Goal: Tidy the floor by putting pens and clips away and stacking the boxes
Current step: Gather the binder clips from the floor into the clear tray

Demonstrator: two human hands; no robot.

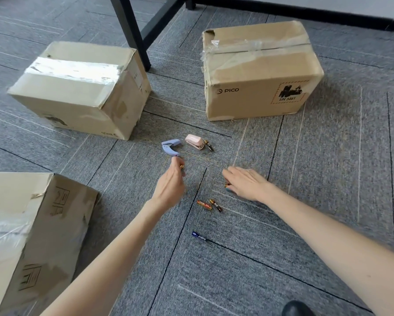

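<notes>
Unstacked, the near box [31,224], the taped box [77,87] left of the pink stapler [194,142] and the PICO box [259,71] right of it suggested most remained undone, loose batteries [205,205] lying nearer than it, as the left hand [168,188] pinched a gold-tipped piece [181,166] and the right hand [246,183] lay flat, fingers straight, over others.

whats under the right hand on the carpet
An orange-and-black end, seemingly a battery, peeks out beneath the right hand by the thumb. The flat palm and fingers cover the rest, so how many items lie under it cannot be told.
</notes>
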